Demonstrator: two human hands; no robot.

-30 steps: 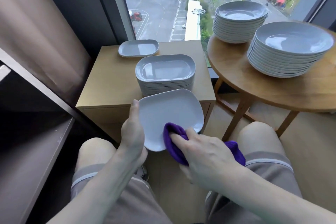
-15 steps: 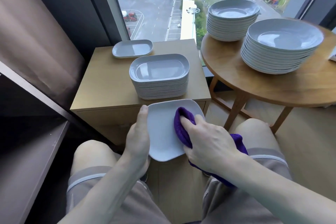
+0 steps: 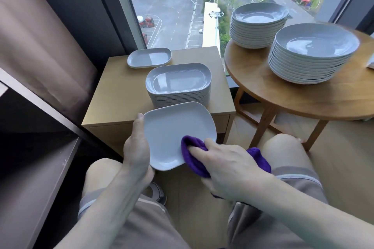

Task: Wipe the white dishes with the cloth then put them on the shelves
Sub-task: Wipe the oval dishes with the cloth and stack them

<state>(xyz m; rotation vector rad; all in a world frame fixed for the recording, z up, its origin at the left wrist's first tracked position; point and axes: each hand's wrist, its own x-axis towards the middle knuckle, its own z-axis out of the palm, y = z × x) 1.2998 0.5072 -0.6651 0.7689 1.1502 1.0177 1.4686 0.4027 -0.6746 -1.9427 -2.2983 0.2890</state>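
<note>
Wiping: in the head view, a seated person holds one white dish [image 3: 176, 129] above their knees, just in front of a wooden cabinet [image 3: 115, 95].
Left hand [image 3: 136, 147]: grips the dish's left rim, thumb lying along the upper face, fingers hidden underneath.
Right hand [image 3: 226, 166]: closed around a bunched purple cloth [image 3: 192, 153], pressing it on the dish's near right edge.
Change: half a second earlier the cloth sat higher, by the dish's far right corner. It has since slid back toward the person.
Meaning: probably mid-stroke, so this dish is not yet ready for shelving.
Waiting dishes: an oblong stack [image 3: 178, 85] and a single dish [image 3: 149, 57] sit on the cabinet. Two round stacks [image 3: 311, 52] stand on a round table [image 3: 293, 99] to the right.
Shelves [image 3: 34, 178]: dark boards at far left, well apart from the held dish.
</note>
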